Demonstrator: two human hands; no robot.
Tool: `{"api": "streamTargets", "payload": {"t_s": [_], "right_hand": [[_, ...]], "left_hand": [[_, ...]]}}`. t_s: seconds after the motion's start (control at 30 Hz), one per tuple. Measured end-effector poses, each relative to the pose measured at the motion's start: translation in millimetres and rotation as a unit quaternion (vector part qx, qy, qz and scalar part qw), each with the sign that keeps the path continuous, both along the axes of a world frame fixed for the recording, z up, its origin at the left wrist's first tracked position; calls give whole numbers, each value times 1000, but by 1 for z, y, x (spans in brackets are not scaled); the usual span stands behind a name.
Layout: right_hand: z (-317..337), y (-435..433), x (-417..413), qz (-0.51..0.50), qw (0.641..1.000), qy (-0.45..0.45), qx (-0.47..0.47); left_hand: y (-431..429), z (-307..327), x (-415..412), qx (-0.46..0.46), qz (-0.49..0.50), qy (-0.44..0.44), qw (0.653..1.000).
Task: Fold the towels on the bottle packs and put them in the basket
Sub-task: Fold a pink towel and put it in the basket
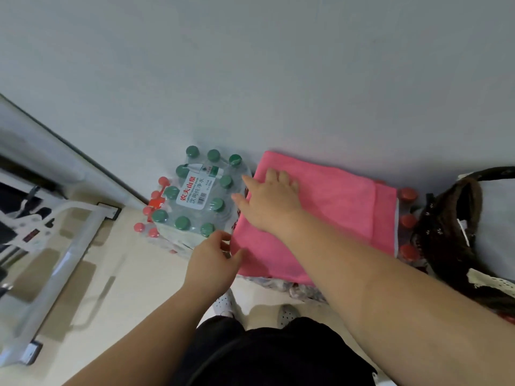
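Note:
A pink towel (334,207) lies folded over on a pack of red-capped bottles (408,221) against the wall. My right hand (267,199) rests flat on the towel's left part, fingers spread. My left hand (214,260) pinches the towel's near left corner between thumb and fingers. A dark woven basket (451,235) with a black handle stands right of the pack.
A pack of green-capped bottles (195,193) sits to the left of the towel on top of more red-capped bottles. A white metal frame (55,246) stands on the beige floor at the left. The grey wall (250,79) is right behind. My shoes show below.

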State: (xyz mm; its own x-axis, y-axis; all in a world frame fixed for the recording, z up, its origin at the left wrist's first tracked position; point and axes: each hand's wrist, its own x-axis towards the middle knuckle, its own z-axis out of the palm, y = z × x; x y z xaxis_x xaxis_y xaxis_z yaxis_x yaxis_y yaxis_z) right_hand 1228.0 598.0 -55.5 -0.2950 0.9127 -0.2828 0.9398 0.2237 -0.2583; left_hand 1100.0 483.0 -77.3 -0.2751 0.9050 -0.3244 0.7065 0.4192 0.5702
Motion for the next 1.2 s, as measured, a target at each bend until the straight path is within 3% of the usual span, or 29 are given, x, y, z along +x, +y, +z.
{"api": "streamTargets", "payload": {"t_s": [0.23, 0.4, 0.67, 1.03, 1.2], "right_hand": [[-9, 19, -27, -32, 994, -87, -50], [-13, 14, -28, -84, 996, -41, -9], [-2, 21, -69, -126, 991, 51, 13], [-18, 61, -210, -72, 993, 92, -27], [-29, 56, -221, -3, 991, 133, -24]], "left_hand": [[5, -8, -9, 6, 19, -55, 998], [9, -9, -16, 10, -16, -81, 997], [30, 2, -65, -14, -29, -232, 972], [65, -7, -205, -15, -20, -172, 985], [71, -13, -246, -19, -3, -162, 987]]}}
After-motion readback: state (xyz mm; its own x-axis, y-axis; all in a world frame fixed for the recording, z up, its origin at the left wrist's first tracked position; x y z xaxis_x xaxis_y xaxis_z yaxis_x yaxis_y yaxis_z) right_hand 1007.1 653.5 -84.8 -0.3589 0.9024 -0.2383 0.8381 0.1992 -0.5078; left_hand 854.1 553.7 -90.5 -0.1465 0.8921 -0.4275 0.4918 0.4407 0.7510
